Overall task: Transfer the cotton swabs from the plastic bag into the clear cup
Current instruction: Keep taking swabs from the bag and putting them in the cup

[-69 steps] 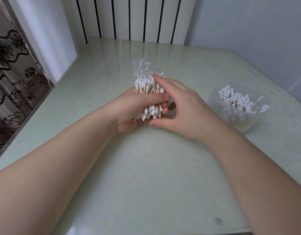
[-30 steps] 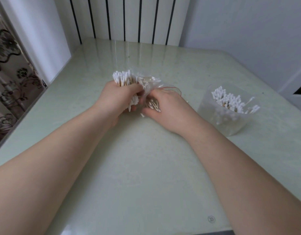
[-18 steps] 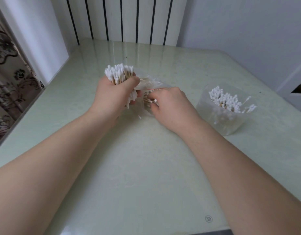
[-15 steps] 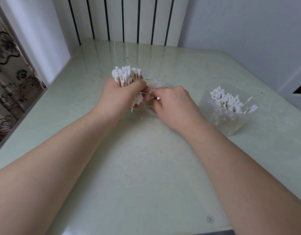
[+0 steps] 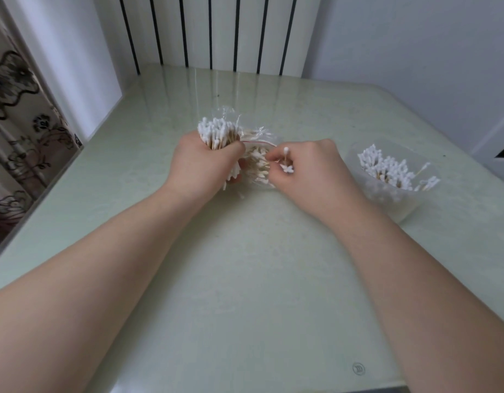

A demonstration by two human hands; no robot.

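Both forearms reach over a pale green worktop [image 5: 259,265] and the two hands meet near its middle. The left hand [image 5: 205,165] is curled tight round a thick bundle of cotton swabs [image 5: 216,133], which stands roughly upright in the fist; the white tips fan out above the fingers, and more tips poke out below the palm. A bit of clear film rises behind the upper tips.

Just to the right of that fist, between the two hands, lies the crumpled plastic bag [image 5: 259,165]. It is clear with a thin red line along its upper edge, and pale swab stems show through it. It touches the left hand's fingers and the right hand's fingertips.

The right hand [image 5: 310,171] is curled, thumb and fingers pinching a few loose swabs [image 5: 286,163]. One white tip stands up above the thumb and a small cluster of tips shows below it.

The clear cup [image 5: 392,202] stands on the worktop to the right, near the right wrist but apart from it. It holds a stand of swabs [image 5: 387,165], tips up, some of them leaning over the right rim.

At the far edge of the worktop a white radiator [image 5: 211,32] with dark gaps stands against the wall. A flower-patterned curtain [image 5: 15,123] hangs at the left.
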